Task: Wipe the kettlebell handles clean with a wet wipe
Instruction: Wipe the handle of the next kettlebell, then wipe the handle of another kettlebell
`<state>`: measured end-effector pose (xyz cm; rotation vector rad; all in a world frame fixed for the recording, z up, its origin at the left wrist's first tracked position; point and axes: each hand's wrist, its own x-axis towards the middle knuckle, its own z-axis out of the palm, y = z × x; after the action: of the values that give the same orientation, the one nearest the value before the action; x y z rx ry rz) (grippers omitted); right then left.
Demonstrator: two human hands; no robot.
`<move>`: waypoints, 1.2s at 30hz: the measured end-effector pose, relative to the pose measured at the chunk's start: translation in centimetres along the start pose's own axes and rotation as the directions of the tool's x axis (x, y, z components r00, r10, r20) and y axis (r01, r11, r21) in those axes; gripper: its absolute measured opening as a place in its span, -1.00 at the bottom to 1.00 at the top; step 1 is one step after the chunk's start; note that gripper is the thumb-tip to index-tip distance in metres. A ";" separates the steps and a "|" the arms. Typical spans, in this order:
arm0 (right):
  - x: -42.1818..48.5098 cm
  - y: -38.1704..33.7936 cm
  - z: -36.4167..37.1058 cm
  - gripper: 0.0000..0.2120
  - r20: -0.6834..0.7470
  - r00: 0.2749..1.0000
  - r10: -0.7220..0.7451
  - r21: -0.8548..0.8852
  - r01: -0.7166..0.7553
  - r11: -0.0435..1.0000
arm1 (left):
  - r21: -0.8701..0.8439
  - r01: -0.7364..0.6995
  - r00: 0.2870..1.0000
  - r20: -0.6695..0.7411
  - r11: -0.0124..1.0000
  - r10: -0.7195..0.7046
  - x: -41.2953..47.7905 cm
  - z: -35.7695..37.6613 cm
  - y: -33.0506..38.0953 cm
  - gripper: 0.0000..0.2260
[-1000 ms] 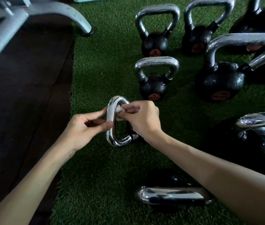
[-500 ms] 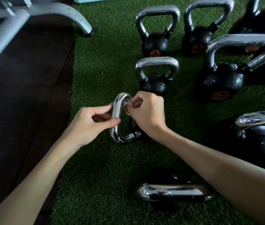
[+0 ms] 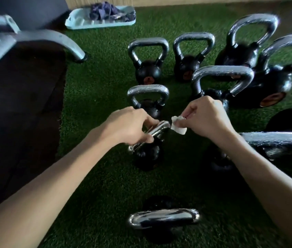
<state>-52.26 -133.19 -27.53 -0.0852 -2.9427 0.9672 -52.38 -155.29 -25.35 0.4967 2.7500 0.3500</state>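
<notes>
the left hand point(image 3: 129, 125) reaches in from the lower left on a long, straight forearm. it is palm down, with fingers and thumb wrapped round the chrome handle point(image 3: 159, 130) of a small black kettlebell point(image 3: 147, 156) over the green turf point(image 3: 96, 97). the handle tilts up toward the right. whether the bell's base rests on the turf cannot be told.

just right of that handle the right hand point(image 3: 206, 119) hangs knuckles up, its thumb and fingertips pinching a crumpled white wet wipe point(image 3: 178, 127). the wipe's edge is just beside the handle's end, and contact is unclear.

right behind the held kettlebell a second small kettlebell point(image 3: 148, 97) stands upright. on the near side of the held kettlebell stands a near kettlebell point(image 3: 164, 219), seen from above. far behind it and to the left, a pale blue tray point(image 3: 77, 22) holds purple cloth point(image 3: 105, 9).
</notes>
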 end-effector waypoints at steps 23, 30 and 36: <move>1.2 1.1 -1.0 -0.81 0.151 0.988 0.024 0.071 -0.035 0.997 | -0.122 -0.117 0.992 0.039 0.986 0.122 -1.2 0.0 -4.1 -0.50; 6.4 -1.4 0.0 -0.84 0.056 0.992 -0.114 0.099 0.109 0.989 | -0.369 0.052 0.879 -0.424 0.928 -0.218 4.5 -1.1 -8.5 -0.71; 11.8 -4.3 1.9 -0.92 0.001 0.920 -0.391 -0.014 0.391 0.920 | -0.451 -0.005 0.922 -0.347 0.893 -0.170 9.6 -1.0 -10.6 -0.54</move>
<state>-64.29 -136.96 -26.24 0.4844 -2.7991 0.8792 -64.39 -161.49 -30.16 0.1991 2.8943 1.1293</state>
